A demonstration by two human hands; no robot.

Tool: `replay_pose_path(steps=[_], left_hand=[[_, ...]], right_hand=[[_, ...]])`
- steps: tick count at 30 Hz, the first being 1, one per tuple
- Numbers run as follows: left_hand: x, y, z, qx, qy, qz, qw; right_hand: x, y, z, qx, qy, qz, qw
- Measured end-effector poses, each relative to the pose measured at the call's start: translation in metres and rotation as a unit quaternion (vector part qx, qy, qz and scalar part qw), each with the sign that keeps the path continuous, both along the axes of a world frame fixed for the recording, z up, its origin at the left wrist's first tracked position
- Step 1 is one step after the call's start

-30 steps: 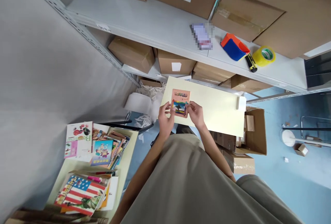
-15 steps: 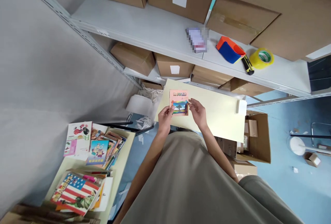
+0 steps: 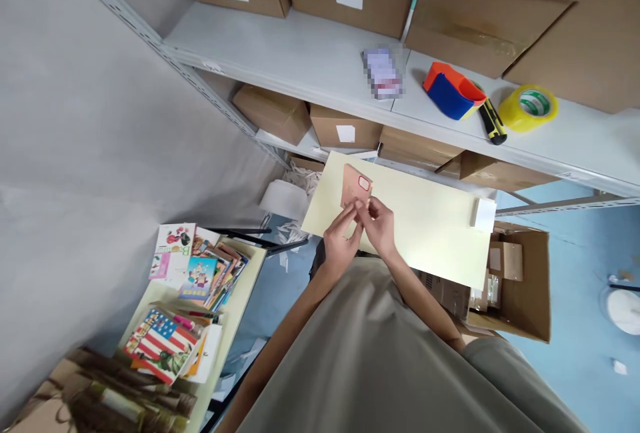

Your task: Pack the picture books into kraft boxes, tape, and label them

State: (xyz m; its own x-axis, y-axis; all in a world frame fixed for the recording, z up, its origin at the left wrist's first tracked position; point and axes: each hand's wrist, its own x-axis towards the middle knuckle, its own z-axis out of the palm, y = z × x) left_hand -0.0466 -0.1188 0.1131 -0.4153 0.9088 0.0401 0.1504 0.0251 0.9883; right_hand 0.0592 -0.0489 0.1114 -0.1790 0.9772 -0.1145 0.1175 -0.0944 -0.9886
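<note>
A small pink book (image 3: 353, 183) is held up over the cream tabletop (image 3: 425, 219), tilted. The side that shows is plain pink with a white, red-edged box on it. My left hand (image 3: 343, 239) pinches the book's lower edge with its fingertips. Close beside it, my right hand (image 3: 381, 227) is closed at the lower right corner, its fingertips meeting those of my left hand. The fingers partly hide the bottom of the book.
On the shelf ahead lie a blurred-out phone (image 3: 383, 74), an orange and blue band (image 3: 453, 91), a box cutter (image 3: 493, 123) and yellow tape (image 3: 529, 107). A small white box (image 3: 483, 214) sits at the table's right end. Books (image 3: 163, 346) cover a side table; an open carton (image 3: 530, 286) stands right.
The book has been turned from its picture cover to a plain pink side. My left hand has shifted to its lower edge, and both hands have come together. The view has shifted slightly.
</note>
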Motion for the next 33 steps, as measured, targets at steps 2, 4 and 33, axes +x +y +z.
replay_pose_path(steps=[2, 4, 33], left_hand=[[-0.003, -0.001, 0.004, 0.01, 0.026, 0.004, 1.0], [-0.01, 0.0, 0.002, 0.004, 0.014, 0.048, 0.999], [0.004, 0.013, 0.004, 0.04, 0.064, -0.029, 0.997]], right_hand=[[0.009, 0.006, 0.003, 0.006, -0.006, -0.017, 1.0], [0.021, 0.012, 0.004, -0.005, 0.015, -0.021, 1.0], [0.04, 0.013, -0.001, -0.014, 0.094, -0.014, 0.995]])
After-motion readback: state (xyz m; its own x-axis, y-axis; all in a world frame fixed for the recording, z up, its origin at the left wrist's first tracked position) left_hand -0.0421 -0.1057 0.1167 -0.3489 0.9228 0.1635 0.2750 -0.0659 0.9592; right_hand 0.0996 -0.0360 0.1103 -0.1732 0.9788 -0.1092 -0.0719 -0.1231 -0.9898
